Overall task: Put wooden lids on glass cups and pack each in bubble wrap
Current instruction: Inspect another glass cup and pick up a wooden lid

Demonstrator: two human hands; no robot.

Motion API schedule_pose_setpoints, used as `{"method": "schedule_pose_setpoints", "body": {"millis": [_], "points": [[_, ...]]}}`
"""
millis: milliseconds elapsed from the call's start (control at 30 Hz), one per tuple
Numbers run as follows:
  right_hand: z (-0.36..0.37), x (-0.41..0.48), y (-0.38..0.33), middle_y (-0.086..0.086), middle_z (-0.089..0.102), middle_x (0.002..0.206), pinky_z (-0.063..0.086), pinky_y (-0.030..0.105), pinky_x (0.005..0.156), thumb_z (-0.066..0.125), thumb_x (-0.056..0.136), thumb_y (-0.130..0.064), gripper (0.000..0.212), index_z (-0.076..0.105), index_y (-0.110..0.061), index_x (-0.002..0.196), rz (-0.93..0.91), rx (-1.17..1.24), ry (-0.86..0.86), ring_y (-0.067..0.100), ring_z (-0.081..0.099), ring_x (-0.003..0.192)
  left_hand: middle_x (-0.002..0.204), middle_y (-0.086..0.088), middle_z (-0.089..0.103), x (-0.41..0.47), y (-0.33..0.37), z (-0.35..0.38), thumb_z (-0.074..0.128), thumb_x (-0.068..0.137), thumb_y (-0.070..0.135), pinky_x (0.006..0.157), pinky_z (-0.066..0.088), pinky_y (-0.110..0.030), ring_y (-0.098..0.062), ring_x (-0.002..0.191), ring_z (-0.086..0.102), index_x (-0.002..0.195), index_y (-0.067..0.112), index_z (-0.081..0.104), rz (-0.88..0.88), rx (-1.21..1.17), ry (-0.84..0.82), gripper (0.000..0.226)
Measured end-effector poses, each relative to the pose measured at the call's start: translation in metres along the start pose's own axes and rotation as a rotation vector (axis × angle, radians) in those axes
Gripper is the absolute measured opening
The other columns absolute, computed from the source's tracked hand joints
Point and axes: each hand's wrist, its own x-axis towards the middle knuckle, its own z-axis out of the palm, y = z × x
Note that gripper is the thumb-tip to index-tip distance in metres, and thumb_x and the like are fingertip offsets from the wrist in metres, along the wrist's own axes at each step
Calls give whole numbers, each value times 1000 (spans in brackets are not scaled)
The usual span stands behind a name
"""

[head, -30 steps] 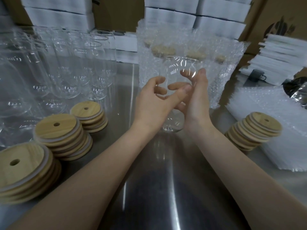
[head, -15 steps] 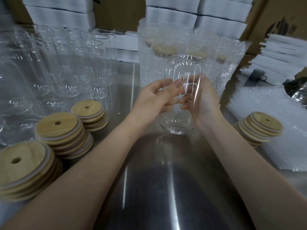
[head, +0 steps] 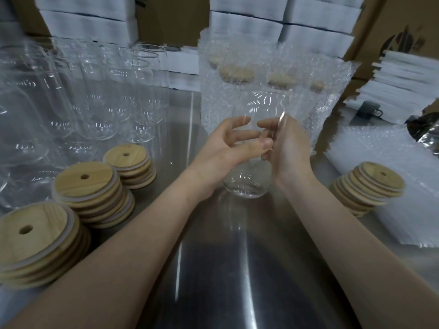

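Presently, table: steel surface, working as a packing station, with stock on both sides and the job mid-run.
Bare cups: a large crowd of unlidded, unwrapped glasses at the left rear. By this count most of the work is judged outstanding.
Wrapped cups: a small group standing at centre rear inside bubble wrap, with wooden lids showing through the film. These are judged finished. Exact number unclear.
Bubble wrap stack: a white pile at the right, apart from the hands. Supply appears ample.
Lid stacks: three piles at the left front, each lid with a centre hole.
Right lid stack: one further pile just beside the bubble wrap stack.
Held cup: upright at centre, between the two hands, in front of the wrapped cups. It has no lid and no wrap. Whether its base touches the table cannot be told.
Right hand: palm against the cup's right side, fingers curled round it.
Left hand: fingers loosely bent at the cup's left side, thumb across its front. A light hold.
Step in hand: judged as readying this cup for a lid. Lidding and wrapping both remain for it.
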Motion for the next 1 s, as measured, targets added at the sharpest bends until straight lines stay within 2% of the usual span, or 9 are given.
{"method": "schedule_pose_setpoints", "body": {"millis": [133,200,300,400,467,567,700,833,1000], "points": [[-2,-8,-4,-3,59,63,46,23,54,39,95,-11,28,63,-14,80,-196,-249,43,11,56,57,125,-3,62,1,-3,-4,81,64,25,86,54,-23,-14,110,67,130,23,47,118,-1,123,74],[-4,-13,-15,-1,64,77,50,33,72,44,95,-15,23,65,-16,85,-329,-528,60,18,62,77,125,-3,60,3,-3,-7,86,58,29,93,54,-30,-19,114,63,127,25,46,151,3,190,79],[-12,-22,-42,3,67,85,48,37,78,47,94,-25,24,67,-12,91,-415,-992,17,25,60,85,124,-1,59,4,-4,-13,85,53,36,95,49,-24,-16,116,58,129,21,45,181,66,275,87],[-33,-23,-71,2,65,89,48,46,90,51,94,-42,29,64,-16,94,-289,-1311,-13,29,59,90,126,0,59,5,-6,-19,82,59,34,95,48,-25,-15,116,56,134,18,43,174,104,321,86],[-51,-21,-85,0,63,107,43,49,98,56,86,-62,43,60,-22,102,-91,-1478,-51,30,56,107,126,1,59,6,-8,-23,82,60,34,93,48,-24,-16,116,56,134,18,43,174,103,336,85],[-77,-19,-93,3,50,138,37,37,92,71,67,-68,73,56,-26,125,162,-1604,-171,28,46,126,126,2,59,7,-10,-24,83,59,36,89,48,-22,-15,115,57,134,20,44,174,96,345,86],[-93,-13,-92,-6,52,107,44,38,93,79,37,-65,92,55,-34,119,346,-1709,-331,24,51,109,125,3,60,7,-13,-24,84,57,39,92,48,-25,-14,113,58,134,21,44,171,103,347,88],[-95,-3,-85,-7,48,101,48,35,85,87,63,-43,63,56,-34,116,363,-1816,-356,21,52,99,125,2,60,7,-13,-25,84,52,44,93,50,-27,-13,113,59,132,23,45,168,95,357,91],[-86,-1,-75,-11,45,90,44,27,70,84,71,-33,55,58,-29,119,324,-1893,-409,16,50,88,124,0,60,8,-13,-25,84,56,37,100,50,-36,-15,113,59,130,23,46,166,83,368,84]]}}
